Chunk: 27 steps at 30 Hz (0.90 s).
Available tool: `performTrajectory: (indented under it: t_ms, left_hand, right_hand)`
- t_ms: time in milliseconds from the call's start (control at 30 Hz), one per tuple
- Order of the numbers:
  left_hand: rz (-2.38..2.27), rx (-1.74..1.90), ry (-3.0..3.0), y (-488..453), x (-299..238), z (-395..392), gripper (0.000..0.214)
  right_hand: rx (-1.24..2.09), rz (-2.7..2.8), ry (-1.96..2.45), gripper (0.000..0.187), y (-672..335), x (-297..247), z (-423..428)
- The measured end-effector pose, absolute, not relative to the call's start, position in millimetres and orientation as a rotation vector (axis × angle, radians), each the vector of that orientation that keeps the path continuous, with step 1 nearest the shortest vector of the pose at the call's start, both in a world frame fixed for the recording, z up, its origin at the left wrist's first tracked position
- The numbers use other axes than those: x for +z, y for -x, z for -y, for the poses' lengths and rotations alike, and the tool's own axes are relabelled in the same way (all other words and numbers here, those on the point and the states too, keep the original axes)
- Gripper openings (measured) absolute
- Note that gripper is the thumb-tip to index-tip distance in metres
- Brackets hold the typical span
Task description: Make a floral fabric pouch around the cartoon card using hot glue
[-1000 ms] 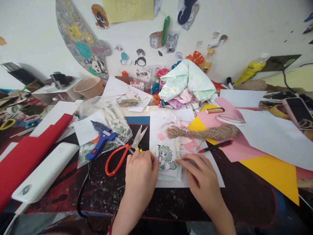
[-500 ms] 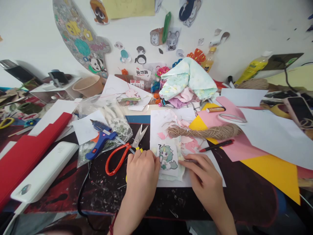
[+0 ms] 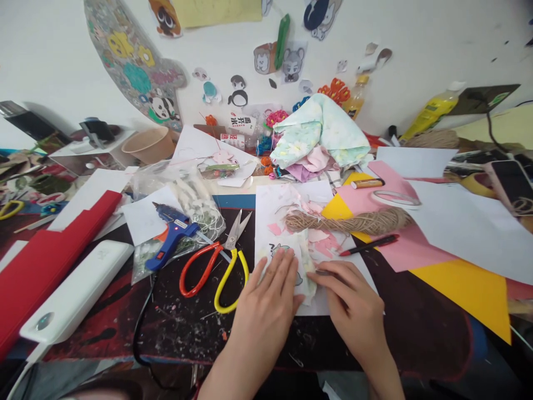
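My left hand (image 3: 268, 300) lies flat with its fingers stretched over a paper cutout (image 3: 295, 244) bearing a green-haired cartoon character, and covers most of the picture. Under the cutout's right side shows a strip of pale yellow-green fabric (image 3: 307, 261). At that fabric's right edge, my right hand (image 3: 353, 300) has its thumb and fingers drawn together around a small dark, slim piece that I cannot make out. Both cutout and fabric rest on a white sheet (image 3: 266, 208). Scissors (image 3: 232, 244) with one red and one yellow handle lie spread apart left of my left hand.
A blue glue gun (image 3: 172, 236) lies left of the scissors, its black cable running to the front edge. Beyond my hands are a twine hank (image 3: 353, 222), a red-black pen (image 3: 370, 245) and pink paper scraps (image 3: 327, 244). Bunched pastel cloth (image 3: 320, 133) sits at the back.
My left hand has moved right, from beside the scissors onto the cutout, and its fingers have straightened out flat. The yellow scissor handle is now uncovered. My right hand stays at the fabric's edge.
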<state>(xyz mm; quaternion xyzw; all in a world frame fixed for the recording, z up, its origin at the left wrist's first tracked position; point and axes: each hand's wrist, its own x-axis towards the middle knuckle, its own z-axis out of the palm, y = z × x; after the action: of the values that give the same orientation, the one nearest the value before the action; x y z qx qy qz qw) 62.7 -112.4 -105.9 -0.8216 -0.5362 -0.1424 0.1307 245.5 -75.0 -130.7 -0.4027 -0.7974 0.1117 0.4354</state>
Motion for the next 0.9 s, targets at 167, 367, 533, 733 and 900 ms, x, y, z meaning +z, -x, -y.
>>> performTrajectory:
  t_ms: [167, 367, 533, 733, 900]
  left_hand:
    - [1.565, -0.355, 2.407, -68.0, -123.0, 116.8, 0.066]
    - [1.540, -0.414, 2.501, -60.3, -108.3, 121.7, 0.073]
    - [1.655, -0.656, 2.253, -45.9, -92.2, 133.2, 0.047]
    - [1.637, -0.792, 2.261, -35.8, -111.0, 142.4, 0.035]
    - [1.661, -0.766, 2.346, -30.6, -118.5, 143.7, 0.038]
  right_hand:
    - [0.289, 1.974, 0.994, 0.033, -245.0, -131.2, 74.4]
    - [0.305, 1.979, 0.991, 0.035, -245.9, -131.5, 75.3]
    - [0.319, 1.952, 1.032, 0.034, -244.8, -131.1, 75.6]
    - [0.136, 1.757, 1.266, 0.008, -234.2, -129.9, 76.4]
    - [0.173, 1.819, 1.433, 0.027, -217.3, -125.1, 75.4]
